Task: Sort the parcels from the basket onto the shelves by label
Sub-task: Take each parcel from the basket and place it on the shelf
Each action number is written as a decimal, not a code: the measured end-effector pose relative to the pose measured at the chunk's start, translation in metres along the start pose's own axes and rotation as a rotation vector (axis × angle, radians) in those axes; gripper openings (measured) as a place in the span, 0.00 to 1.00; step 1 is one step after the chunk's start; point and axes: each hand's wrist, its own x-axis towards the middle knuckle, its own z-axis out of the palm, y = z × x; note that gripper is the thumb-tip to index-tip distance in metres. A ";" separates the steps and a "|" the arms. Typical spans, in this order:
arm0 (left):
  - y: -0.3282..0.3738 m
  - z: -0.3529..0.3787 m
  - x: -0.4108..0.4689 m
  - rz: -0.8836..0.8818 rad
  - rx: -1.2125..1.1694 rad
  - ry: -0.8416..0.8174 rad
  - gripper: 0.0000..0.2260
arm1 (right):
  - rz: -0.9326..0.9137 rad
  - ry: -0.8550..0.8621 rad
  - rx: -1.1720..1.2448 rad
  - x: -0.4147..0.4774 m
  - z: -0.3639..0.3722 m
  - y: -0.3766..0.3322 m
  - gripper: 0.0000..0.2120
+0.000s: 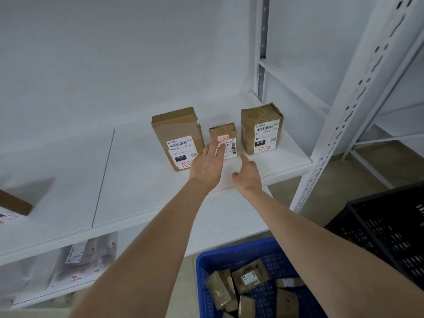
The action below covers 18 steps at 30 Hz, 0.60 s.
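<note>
Three brown parcels stand upright in a row on the white shelf (128,180): a tall box (174,129) on the left, a small box (226,134) in the middle and a taped box (261,125) on the right, each with a white label facing me. My left hand (210,165) reaches out with straight fingers touching the front of the small box. My right hand (249,174) hovers just below and right of that box, fingers relaxed, holding nothing. The blue basket (229,255) at the bottom holds several more brown parcels (250,275).
A black crate (390,228) stands at the right beside the white slotted shelf upright (358,95). Another brown parcel (13,204) lies at the shelf's left edge. On the lower shelf lie clear-bagged packages (85,258).
</note>
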 end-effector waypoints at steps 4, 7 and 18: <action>0.013 0.015 -0.035 0.019 -0.021 -0.002 0.29 | -0.002 0.039 -0.016 -0.030 0.002 0.015 0.30; 0.024 0.038 -0.063 0.009 -0.047 -0.047 0.28 | -0.080 0.095 -0.045 -0.051 0.007 0.040 0.24; 0.096 0.167 -0.138 -0.165 -0.123 -0.371 0.23 | -0.013 -0.123 -0.207 -0.080 0.037 0.209 0.17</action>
